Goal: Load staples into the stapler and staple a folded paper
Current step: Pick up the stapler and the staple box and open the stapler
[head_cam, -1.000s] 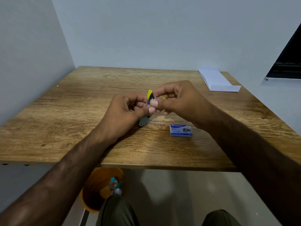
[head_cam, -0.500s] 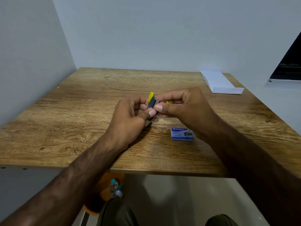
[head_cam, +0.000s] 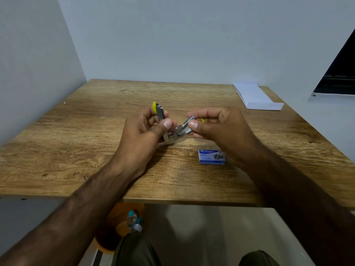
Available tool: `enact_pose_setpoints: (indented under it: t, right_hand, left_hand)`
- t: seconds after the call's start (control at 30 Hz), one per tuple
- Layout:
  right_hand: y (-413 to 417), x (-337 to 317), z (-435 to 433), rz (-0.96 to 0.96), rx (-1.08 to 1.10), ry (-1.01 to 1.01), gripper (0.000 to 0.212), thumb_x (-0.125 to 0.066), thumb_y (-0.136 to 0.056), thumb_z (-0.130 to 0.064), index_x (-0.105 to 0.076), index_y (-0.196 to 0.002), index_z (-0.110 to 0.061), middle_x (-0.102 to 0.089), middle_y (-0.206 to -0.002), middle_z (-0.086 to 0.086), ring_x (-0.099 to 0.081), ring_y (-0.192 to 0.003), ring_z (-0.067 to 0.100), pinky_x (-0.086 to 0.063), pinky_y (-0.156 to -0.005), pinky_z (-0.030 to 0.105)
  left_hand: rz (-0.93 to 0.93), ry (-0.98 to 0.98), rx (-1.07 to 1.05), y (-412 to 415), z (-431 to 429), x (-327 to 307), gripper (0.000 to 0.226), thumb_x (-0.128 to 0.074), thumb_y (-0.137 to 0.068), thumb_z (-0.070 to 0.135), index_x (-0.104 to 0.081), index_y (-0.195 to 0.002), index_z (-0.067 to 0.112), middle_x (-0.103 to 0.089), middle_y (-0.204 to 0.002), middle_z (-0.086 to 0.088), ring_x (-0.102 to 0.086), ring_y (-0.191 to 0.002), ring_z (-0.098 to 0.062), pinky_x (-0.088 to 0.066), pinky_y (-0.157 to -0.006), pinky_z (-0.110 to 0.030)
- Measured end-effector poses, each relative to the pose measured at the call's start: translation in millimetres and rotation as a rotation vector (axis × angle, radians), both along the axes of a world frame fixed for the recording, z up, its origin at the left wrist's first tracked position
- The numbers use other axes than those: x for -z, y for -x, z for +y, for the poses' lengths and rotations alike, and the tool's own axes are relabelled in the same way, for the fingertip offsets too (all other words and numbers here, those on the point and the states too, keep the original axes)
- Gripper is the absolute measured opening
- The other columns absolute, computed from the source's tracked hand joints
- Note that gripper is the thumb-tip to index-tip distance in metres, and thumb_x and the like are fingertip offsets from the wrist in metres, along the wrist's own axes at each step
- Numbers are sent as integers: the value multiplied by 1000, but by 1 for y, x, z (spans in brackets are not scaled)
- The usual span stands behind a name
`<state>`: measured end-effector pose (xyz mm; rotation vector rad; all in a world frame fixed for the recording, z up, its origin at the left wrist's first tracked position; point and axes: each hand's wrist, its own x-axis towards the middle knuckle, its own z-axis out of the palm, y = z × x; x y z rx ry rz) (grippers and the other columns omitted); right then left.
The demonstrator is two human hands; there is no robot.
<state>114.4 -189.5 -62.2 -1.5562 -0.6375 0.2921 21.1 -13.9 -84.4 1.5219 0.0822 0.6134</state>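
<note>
Wooden desk [head_cam: 76, 146] set in a pale-walled corner. Stapler [head_cam: 173, 131] held swung open above desk centre: left hand [head_cam: 143, 129] clamped on its yellow-tipped top arm, right hand [head_cam: 217, 127] pinching the metal magazine. Staple box [head_cam: 211, 157] lies at 5 o'clock from the stapler; folded paper [head_cam: 256, 96] at 2 o'clock, well apart.

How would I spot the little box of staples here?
Start at the wooden table and find the person's right hand. Just in front of its wrist lies the staple box, flat on the wood. It is small, blue and printed; the only other loose item, the folded paper, is white.
</note>
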Motion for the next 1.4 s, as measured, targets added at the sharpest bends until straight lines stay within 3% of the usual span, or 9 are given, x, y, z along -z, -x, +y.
enact_pose_setpoints:
  t: [0.13, 0.2, 0.4, 0.6, 0.83, 1.0, 1.2, 1.33, 1.4]
  right_hand:
    - [-6, -4, -11, -52, -8, 116, 26, -82, -78, 0, -78, -101, -10, -78, -94, 20, -76, -84, 32, -63, -84, 38]
    - [-7, -3, -14, -53, 5, 160, 26, -83, -76, 2, -77, -99, -9, -77, -91, 21, -73, -78, 25, -61, -84, 37]
    - [-7, -1, -22, -31, 19, 234, 28, -82, -77, 3, -77, -103, -5, -79, -92, 18, -76, -91, 33, -62, -84, 38]
    - [-10, -1, -24, 93, 10, 101, 28, -80, -77, 5, -76, -103, -3, -75, -97, 27, -74, -88, 34, -63, -78, 35]
    - [-17, 4, -24, 148, -32, -21, 24, -75, -80, 8, -74, -100, -4, -78, -81, 15, -78, -75, 22, -63, -66, 24]
    - [-19, 7, -27, 191, -59, -65, 26, -75, -77, 6, -73, -102, -2, -79, -86, 17, -79, -77, 24, -63, -69, 25]
    - [-21, 5, -27, 210, -75, -98, 35, -79, -65, -6, -75, -99, -5, -79, -92, 20, -79, -82, 27, -62, -70, 25]
    - [-19, 9, -26, 192, -99, -88, 33, -80, -65, -5, -75, -98, -6, -79, -90, 18, -78, -80, 25, -62, -71, 26]
    - [-18, 9, -26, 182, -106, -85, 32, -80, -65, -5, -75, -97, -6, -79, -89, 17, -78, -79, 24, -63, -71, 27]
  left_hand:
    - [41, 82, 41, -1, -4, -2, 26, -53, -95, -13, -51, -109, 10, -78, -95, -12, -77, -93, -28, -63, -80, -40]
    - [77, 102, 35, -1, -3, -2, 31, -50, -95, -17, -49, -109, 11, -78, -97, -15, -77, -95, -29, -63, -83, -43]
    - [154, 18, 13, 5, 8, 1, 26, -66, -92, -3, -56, -108, 14, -76, -101, -21, -75, -100, -31, -59, -93, -49]
    - [126, 149, 3, 3, 9, -1, 24, -61, -95, -2, -58, -111, 16, -72, -108, -13, -77, -96, -27, -64, -79, -43]
    - [195, -154, -132, 10, 19, -3, 16, -79, -84, 7, -76, -100, 9, -76, -99, -14, -75, -65, -16, -60, -62, -23]
    - [268, -479, 9, 12, 36, -11, 9, -80, -84, 22, -80, -94, 21, -77, -91, -4, -71, -88, -25, -56, -79, -35]
    - [274, -724, 126, 2, 33, -22, 12, -69, -95, 19, -75, -101, 28, -74, -93, 5, -67, -82, -13, -52, -76, -30]
    - [280, -780, 187, -9, 16, -27, 13, -68, -95, 21, -73, -106, 24, -74, -94, 4, -69, -89, -19, -56, -82, -40]
    - [262, -792, 183, -14, 7, -29, 10, -66, -96, 25, -74, -101, 23, -72, -85, 6, -66, -79, -12, -52, -74, -35]
